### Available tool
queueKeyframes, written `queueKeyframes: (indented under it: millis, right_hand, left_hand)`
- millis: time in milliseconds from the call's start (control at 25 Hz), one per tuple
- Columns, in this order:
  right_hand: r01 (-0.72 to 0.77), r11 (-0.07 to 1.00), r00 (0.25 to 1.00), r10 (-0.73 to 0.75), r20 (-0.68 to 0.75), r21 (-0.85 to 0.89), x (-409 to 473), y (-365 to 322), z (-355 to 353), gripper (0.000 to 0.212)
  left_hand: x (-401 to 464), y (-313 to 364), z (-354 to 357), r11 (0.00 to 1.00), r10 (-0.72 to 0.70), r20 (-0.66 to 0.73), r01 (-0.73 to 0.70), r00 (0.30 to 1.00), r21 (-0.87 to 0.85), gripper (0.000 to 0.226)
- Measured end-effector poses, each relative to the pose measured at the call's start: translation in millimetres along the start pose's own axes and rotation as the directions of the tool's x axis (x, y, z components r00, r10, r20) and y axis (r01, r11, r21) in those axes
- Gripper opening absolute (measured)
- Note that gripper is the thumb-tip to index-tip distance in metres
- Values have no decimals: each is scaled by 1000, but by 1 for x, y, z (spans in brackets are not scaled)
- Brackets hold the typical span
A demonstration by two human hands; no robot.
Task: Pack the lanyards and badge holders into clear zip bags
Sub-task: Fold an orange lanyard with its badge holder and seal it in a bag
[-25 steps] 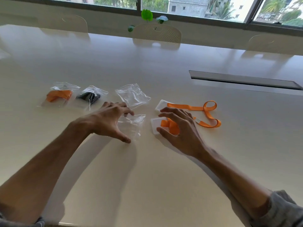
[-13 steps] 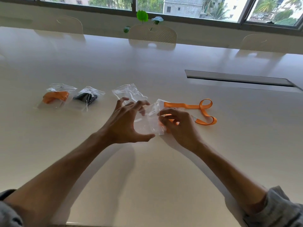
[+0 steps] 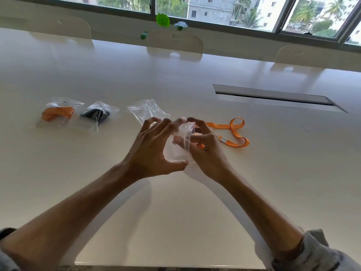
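My left hand (image 3: 150, 149) and my right hand (image 3: 207, 151) hold one empty clear zip bag (image 3: 178, 145) between them, raised just above the white table (image 3: 175, 202). Fingers of both hands curl round the bag's edges. Behind my right hand an orange lanyard (image 3: 234, 132) lies looped on the table, partly hidden by the fingers. Any badge holder under my hands is hidden. Another empty clear bag (image 3: 147, 112) lies flat just beyond my left hand.
At the left lie two filled zip bags, one with an orange lanyard (image 3: 58, 113) and one with a black lanyard (image 3: 95, 115). A long cable slot (image 3: 273, 96) is set into the table at the right. Chair backs (image 3: 175, 43) stand along the far edge.
My left hand picked the clear bag off the table and carried it right. My right hand left the orange lanyard and badge holder and now grips the bag too.
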State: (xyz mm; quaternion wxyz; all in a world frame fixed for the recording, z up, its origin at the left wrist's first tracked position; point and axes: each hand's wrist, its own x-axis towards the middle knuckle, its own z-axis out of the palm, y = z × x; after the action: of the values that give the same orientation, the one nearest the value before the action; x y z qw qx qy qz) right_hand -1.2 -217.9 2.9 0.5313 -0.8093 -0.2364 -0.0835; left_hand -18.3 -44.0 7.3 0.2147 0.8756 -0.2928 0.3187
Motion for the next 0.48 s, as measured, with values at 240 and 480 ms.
queueKeyframes:
  millis: [240, 480]
  right_hand:
    - [96, 993, 995, -94, 27, -62, 9, 0, -13, 16]
    - [215, 754, 955, -29, 296, -621, 21, 28, -64, 72]
  left_hand:
    - [-1, -7, -4, 993, -114, 28, 115, 993, -39, 83]
    - [-11, -31, -5, 956, -291, 254, 288, 922, 51, 95]
